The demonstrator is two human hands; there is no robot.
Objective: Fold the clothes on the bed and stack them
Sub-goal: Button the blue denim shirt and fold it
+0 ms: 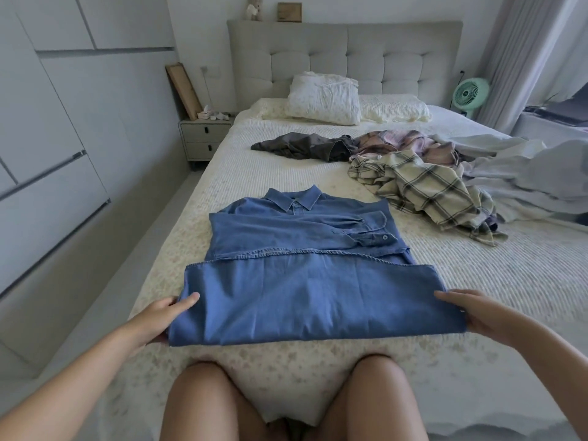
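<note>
on bed [197, 198], both hands [165, 316] [474, 316] grip blue shirt [305, 275] hem.

A tufted grey headboard [345, 58] backs the room. Left of it stands a two-drawer nightstand [203, 140], with pale wardrobe panels [54, 128] further left. Right of it, a green fan [470, 93] sits beside grey curtains [525, 52].
</note>
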